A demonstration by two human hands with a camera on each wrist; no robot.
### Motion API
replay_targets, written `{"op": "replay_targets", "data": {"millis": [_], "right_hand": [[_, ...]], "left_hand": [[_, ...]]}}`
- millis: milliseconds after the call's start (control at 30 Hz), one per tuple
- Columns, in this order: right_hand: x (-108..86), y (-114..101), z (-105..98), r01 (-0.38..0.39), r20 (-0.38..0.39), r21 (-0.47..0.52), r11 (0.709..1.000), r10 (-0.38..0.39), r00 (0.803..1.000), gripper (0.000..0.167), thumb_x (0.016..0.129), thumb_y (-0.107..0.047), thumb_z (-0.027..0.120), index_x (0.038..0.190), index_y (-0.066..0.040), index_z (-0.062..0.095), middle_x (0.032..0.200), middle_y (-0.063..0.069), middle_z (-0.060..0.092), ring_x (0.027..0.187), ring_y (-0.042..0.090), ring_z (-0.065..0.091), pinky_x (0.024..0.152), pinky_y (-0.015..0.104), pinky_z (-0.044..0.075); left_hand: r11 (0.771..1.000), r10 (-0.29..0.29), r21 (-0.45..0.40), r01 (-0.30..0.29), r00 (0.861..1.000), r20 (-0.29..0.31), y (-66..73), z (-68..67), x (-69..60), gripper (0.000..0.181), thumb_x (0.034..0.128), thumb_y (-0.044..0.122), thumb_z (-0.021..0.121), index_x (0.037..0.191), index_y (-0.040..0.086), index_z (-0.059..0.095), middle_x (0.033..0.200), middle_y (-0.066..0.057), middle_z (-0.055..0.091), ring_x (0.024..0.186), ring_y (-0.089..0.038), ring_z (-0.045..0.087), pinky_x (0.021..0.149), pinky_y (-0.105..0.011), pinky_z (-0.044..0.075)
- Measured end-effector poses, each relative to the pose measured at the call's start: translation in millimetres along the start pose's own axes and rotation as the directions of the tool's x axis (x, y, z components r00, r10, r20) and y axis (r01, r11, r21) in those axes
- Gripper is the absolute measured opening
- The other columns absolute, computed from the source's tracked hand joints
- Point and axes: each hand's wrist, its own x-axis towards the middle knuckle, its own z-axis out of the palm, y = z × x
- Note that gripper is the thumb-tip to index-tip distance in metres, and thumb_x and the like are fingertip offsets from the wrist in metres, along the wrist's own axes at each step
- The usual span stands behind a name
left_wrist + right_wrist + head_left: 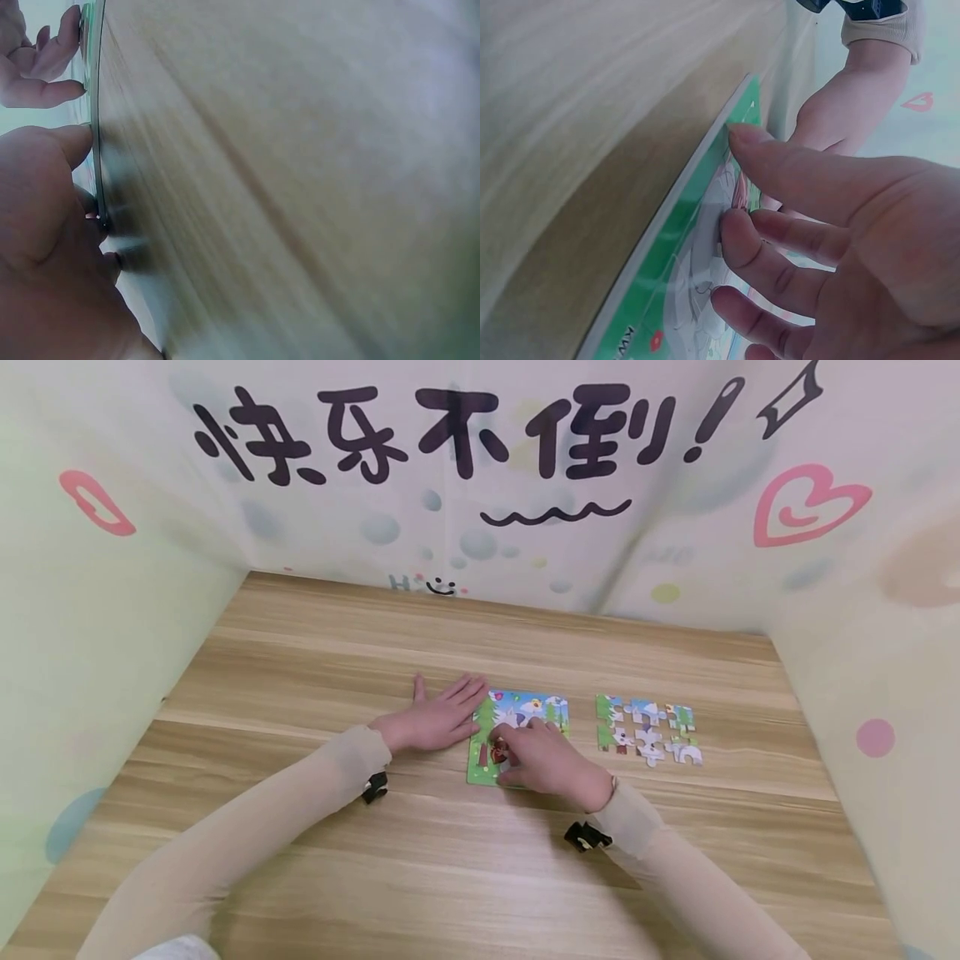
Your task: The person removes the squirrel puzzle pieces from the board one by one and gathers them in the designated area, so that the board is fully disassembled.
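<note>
A small picture puzzle board [478, 774] with a green border lies flat on the table. My left hand [432, 722] rests palm down at its left edge, fingers straight and the fingertips on the board's side. Over the middle of the board is my right hand [549, 764]. In the right wrist view its bent fingers [744, 238] and thumb [769, 154] touch the board's surface, spread apart, with no loose piece visible between them. The right hand covers much of the picture, including its lower right part.
Several loose jigsaw pieces [648, 742] lie in rows to the right of the board. The wood-grain table [420, 877] meets a printed cloth backdrop [525, 560] at the back, with pale walls on both sides.
</note>
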Motion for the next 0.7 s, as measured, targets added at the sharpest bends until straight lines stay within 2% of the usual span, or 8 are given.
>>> {"op": "replay_targets", "data": {"millis": [267, 567, 700], "right_hand": [[1.0, -0.9, -0.1, 0.0, -0.017, -0.011, 1.0, 0.0, 1.0, 0.053, 0.086, -0.026, 0.088, 0.132, -0.013, 0.064, 0.074, -0.009, 0.057, 0.085, 0.02, 0.052, 0.076, 0.037, 0.042], [-2.5, -3.2, 1.3, -0.004, -0.021, -0.027, 1.0, 0.004, 1.0, 0.05, 0.089, -0.025, 0.085, 0.131, -0.014, 0.06, 0.077, -0.008, 0.06, 0.091, 0.024, 0.056, 0.083, 0.044, 0.047], [-3.5, -3.6, 2.0, 0.008, -0.039, -0.046, 0.999, -0.01, 0.999, 0.051, 0.089, -0.026, 0.086, 0.129, -0.013, 0.058, 0.096, 0.0, 0.069, 0.097, 0.027, 0.06, 0.085, 0.047, 0.05]], "left_hand": [[1.0, 0.011, 0.002, -0.011, 1.0, -0.01, -1.3, 0.9, -0.5, 0.068, 0.1129, 0.04, 0.037, 0.168, 0.009, 0.012, 0.175, -0.01, 0.004, 0.161, -0.032, 0.0, 0.107, -0.087, -0.009], [0.999, 0.012, -0.035, -0.013, 1.0, -0.02, 0.1, 1.9, -0.9, 0.068, 0.1124, 0.037, 0.04, 0.167, 0.007, 0.014, 0.175, -0.011, 0.005, 0.161, -0.032, -0.001, 0.107, -0.086, -0.012], [1.0, 0.016, -0.017, -0.017, 1.0, -0.02, 0.2, 1.2, -1.3, 0.068, 0.1127, 0.039, 0.038, 0.168, 0.009, 0.013, 0.175, -0.01, 0.005, 0.161, -0.031, 0.0, 0.107, -0.086, -0.01]]}}
